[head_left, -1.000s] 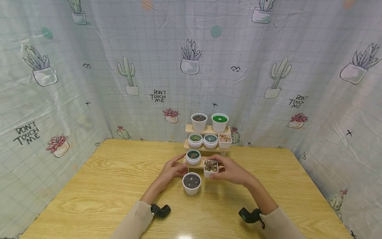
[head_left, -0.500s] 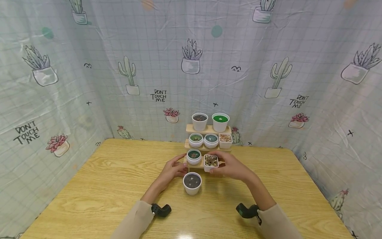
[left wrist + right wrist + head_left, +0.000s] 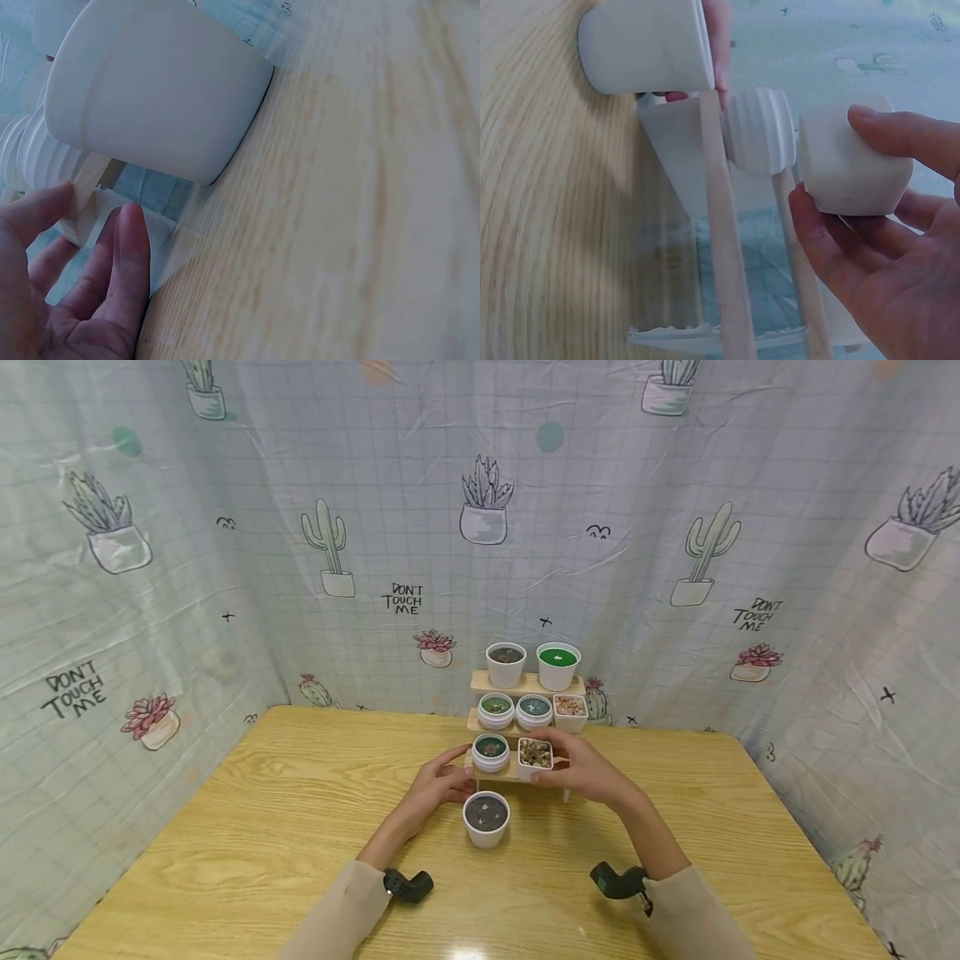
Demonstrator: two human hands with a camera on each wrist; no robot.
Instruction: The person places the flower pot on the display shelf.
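Observation:
A small square white pot [image 3: 535, 754] filled with pebbles is held by my right hand [image 3: 581, 766], thumb on the near side and fingers round the far side. It is over the right part of the lowest step of a wooden tiered stand [image 3: 510, 772]. The right wrist view shows the square pot [image 3: 855, 161] between thumb and fingertips. My left hand [image 3: 435, 787] grips the left end of that step; in the left wrist view the thumb is on top of the board, with fingers below. Just right of it on this step sits a ribbed round pot [image 3: 491, 752].
A round pot with dark fill [image 3: 486, 818] stands on the wooden table [image 3: 300, 827] before the stand. Higher steps bear two ribbed pots, a square pot [image 3: 570, 712], a grey-filled pot [image 3: 506, 665] and a green-filled pot [image 3: 557, 666]. A printed curtain [image 3: 420, 510] hangs behind.
My right hand has carried the square pot away from me, from in front of the lowest step to over it. The left hand keeps its place at the step's end.

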